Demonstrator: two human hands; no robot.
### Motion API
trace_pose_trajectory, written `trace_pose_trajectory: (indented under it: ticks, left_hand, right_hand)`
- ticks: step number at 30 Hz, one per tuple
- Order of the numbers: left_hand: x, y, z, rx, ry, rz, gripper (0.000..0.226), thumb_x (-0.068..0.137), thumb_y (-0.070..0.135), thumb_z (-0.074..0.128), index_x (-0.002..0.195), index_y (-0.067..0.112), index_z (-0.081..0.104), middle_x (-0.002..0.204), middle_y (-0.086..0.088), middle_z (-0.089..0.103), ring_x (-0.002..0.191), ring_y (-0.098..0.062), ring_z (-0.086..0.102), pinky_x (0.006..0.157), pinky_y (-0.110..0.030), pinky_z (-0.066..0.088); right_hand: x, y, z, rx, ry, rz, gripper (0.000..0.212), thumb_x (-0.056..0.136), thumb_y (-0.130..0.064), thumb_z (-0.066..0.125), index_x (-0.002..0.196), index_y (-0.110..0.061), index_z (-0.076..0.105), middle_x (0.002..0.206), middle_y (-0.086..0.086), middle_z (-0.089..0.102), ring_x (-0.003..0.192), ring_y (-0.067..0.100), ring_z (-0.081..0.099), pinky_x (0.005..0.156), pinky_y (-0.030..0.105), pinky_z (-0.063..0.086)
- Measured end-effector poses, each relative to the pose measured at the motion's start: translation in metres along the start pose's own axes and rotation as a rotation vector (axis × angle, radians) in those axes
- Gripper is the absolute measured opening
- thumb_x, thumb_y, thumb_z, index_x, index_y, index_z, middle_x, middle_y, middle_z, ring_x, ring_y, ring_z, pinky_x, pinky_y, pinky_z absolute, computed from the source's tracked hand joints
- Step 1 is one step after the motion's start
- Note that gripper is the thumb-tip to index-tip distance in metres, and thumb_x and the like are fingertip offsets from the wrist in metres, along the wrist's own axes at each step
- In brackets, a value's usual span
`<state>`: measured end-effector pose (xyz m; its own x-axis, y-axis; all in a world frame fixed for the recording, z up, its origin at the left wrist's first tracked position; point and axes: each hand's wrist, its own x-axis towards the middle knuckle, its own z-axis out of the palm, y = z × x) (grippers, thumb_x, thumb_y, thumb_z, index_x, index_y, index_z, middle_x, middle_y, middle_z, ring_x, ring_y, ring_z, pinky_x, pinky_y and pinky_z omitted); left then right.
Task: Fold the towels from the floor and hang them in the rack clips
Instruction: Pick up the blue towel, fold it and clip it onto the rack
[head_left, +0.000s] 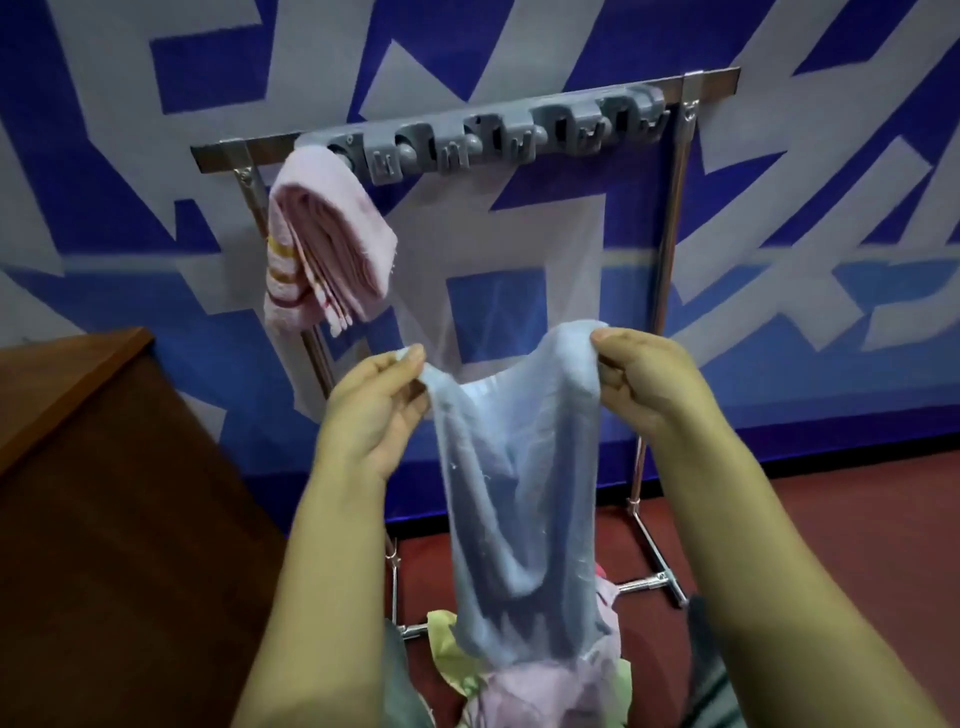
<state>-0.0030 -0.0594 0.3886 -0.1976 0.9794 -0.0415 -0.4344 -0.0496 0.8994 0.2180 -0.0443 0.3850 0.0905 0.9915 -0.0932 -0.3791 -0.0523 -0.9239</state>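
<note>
Head view: left hand and right hand fingers pinch the blue towel's top corners.

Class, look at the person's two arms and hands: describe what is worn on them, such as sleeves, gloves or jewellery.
Nothing is worn. The left hand and right hand are bare, with no gloves, rings or watch visible. Both forearms are bare too; no sleeve shows anywhere in view.
</note>
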Motion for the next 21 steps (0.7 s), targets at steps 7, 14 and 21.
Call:
trace_pose_trajectory:
  ticks: [7,14,21]
  left_hand:
    - [-0.037,-0.016,0.039,0.272,-0.063,0.061,0.004,0.084,0.004,0.066,0.084,0.007,0.062,0.08,-0.01,0.066,0.08,-0.021,0.067,0.075,-0.03,0.058]
    - [-0.053,-0.02,0.047,0.433,-0.062,0.119,0.006,0.085,0.003,0.065,0.085,0.009,0.065,0.08,-0.012,0.07,0.075,-0.016,0.07,0.072,-0.026,0.059]
    - [-0.064,-0.019,0.049,0.442,-0.102,0.192,0.017,0.086,-0.001,0.061,0.084,0.014,0.069,0.084,-0.01,0.073,0.08,-0.016,0.071,0.074,-0.025,0.058]
  right_hand:
    - [-0.028,0.022,0.032,-0.317,-0.055,-0.152,0.018,0.091,-0.017,0.056,0.08,-0.015,0.07,0.09,0.01,0.072,0.094,0.027,0.068,0.09,0.047,0.053]
    - [-0.051,0.021,0.039,-0.471,-0.077,-0.327,0.016,0.092,-0.018,0.056,0.086,-0.021,0.07,0.082,-0.002,0.072,0.086,0.016,0.069,0.085,0.041,0.055]
    - [-0.057,0.018,0.037,-0.511,-0.096,-0.348,0.017,0.093,-0.018,0.053,0.094,-0.021,0.07,0.086,-0.007,0.072,0.087,0.01,0.068,0.085,0.035,0.055]
